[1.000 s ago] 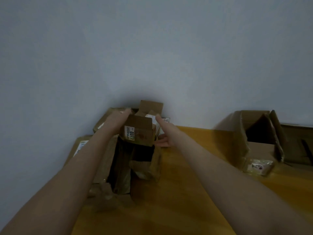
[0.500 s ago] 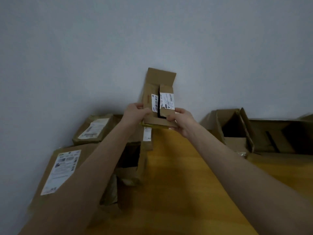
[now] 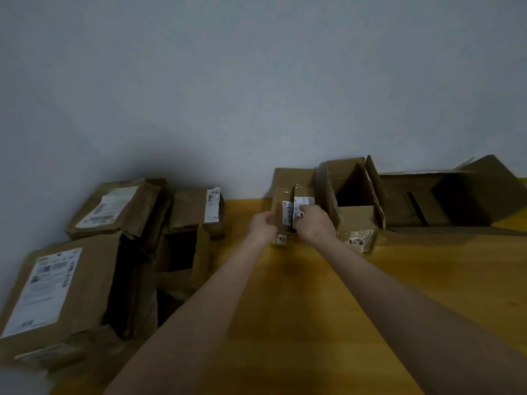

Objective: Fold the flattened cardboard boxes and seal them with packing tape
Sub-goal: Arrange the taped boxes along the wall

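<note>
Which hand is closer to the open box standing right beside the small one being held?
Right. The right hand grips the small box just beside the open box; the left hand holds the small box's opposite side, farther off.

Two bare arms fill the lower frame, photographed from a camera worn on the person's head. The left forearm [image 3: 199, 309] and right forearm [image 3: 399, 295] are slim and smooth, uncovered along their whole visible length, from the wrists down to the picture's bottom edge. The left hand [image 3: 263, 228] and right hand [image 3: 313, 223] are likewise bare. Dim light and blur soften the fingers, so nails and finer detail cannot be made out.
</note>
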